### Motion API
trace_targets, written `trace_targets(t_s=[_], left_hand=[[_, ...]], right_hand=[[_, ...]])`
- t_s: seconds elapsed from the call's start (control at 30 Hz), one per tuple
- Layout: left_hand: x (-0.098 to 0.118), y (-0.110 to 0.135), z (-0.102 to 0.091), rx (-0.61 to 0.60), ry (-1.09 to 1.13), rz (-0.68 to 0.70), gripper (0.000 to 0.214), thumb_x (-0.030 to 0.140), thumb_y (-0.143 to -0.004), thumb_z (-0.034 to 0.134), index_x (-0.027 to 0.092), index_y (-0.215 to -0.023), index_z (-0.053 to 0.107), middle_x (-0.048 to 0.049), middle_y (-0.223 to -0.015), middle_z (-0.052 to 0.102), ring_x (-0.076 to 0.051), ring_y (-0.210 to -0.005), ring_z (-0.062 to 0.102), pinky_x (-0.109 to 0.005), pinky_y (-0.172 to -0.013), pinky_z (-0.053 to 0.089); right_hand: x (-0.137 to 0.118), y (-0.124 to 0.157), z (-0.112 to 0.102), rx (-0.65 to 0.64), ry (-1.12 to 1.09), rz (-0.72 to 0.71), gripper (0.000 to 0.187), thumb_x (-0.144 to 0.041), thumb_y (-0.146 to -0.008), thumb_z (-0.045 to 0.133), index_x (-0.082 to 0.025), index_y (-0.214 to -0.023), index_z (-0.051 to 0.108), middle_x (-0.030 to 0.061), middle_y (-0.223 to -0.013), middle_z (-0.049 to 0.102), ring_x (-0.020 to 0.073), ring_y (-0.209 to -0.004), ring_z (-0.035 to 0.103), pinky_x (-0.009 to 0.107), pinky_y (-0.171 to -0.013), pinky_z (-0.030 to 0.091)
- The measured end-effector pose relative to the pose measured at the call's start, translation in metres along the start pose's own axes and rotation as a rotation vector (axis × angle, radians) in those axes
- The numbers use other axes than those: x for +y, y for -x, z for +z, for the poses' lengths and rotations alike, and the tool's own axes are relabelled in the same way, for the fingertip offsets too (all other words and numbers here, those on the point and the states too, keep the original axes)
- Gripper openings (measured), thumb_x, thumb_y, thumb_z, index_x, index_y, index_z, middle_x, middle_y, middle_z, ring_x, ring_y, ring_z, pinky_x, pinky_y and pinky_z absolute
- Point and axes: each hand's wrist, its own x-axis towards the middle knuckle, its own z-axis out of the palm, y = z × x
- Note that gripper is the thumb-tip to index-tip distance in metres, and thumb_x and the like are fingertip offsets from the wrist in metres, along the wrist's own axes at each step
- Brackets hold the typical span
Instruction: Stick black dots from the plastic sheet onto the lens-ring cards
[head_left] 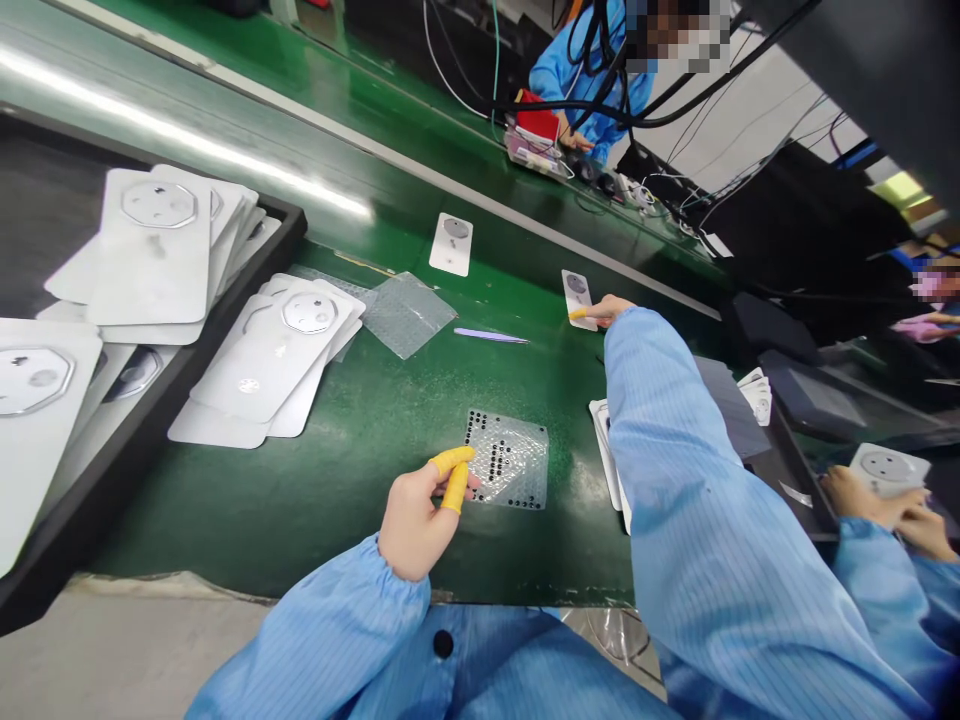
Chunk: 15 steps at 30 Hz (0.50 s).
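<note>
My left hand (420,510), with yellow finger cots on thumb and index finger, is closed in a pinch at the left edge of a clear sheet (517,460) dotted with small black round pieces. Anything between those fingertips is too small to make out. Stretched far forward, my right hand (611,308) grips the lower end of a white phone back cover (576,284) with a round grey camera area. A second white back cover (451,245) lies to its left. Between the hands and these covers rest purple tweezers (491,336).
Stacked white covers (255,360) lie on the green table, with more in a black tray (292,225) at left. A bubble-wrap sheet (409,315) is beside them. Covers and a dark tray (802,500) stand at right, near a co-worker's hands (885,505). Cables (600,110) hang ahead.
</note>
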Motion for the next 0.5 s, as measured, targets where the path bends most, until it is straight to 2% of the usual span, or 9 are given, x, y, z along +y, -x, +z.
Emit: trace_targets(t_s=[0.1, 0.23, 0.5], left_hand=[[-0.001, 0.000, 0.000, -0.005, -0.006, 0.004, 0.029, 0.016, -0.080, 0.053, 0.014, -0.105, 0.067, -0.0056, -0.077, 0.077, -0.018, -0.064, 0.073, -0.029, -0.065, 0.060], [-0.002, 0.000, 0.000, -0.015, -0.017, 0.008, 0.028, 0.016, -0.080, 0.053, 0.014, -0.104, 0.067, -0.0054, -0.077, 0.077, -0.018, -0.065, 0.073, -0.029, -0.066, 0.061], [-0.004, -0.001, 0.000, -0.017, -0.050, 0.019, 0.027, 0.019, -0.081, 0.052, 0.014, -0.102, 0.067, -0.0059, -0.076, 0.077, -0.019, -0.066, 0.074, -0.029, -0.067, 0.061]], right_hand=[[0.004, -0.001, 0.003, -0.054, 0.043, 0.037, 0.032, -0.035, -0.091, 0.059, -0.015, -0.115, 0.057, 0.0077, -0.115, 0.061, 0.0189, -0.097, 0.063, 0.038, -0.082, 0.055], [0.001, -0.005, 0.008, -0.082, 0.040, 0.009, 0.034, -0.035, -0.091, 0.058, -0.016, -0.119, 0.055, 0.0084, -0.120, 0.059, 0.0205, -0.102, 0.061, 0.041, -0.086, 0.054], [-0.001, -0.008, 0.000, -0.049, 0.038, 0.026, 0.035, -0.035, -0.091, 0.058, -0.016, -0.121, 0.054, 0.0084, -0.122, 0.058, 0.0209, -0.103, 0.061, 0.042, -0.087, 0.053]])
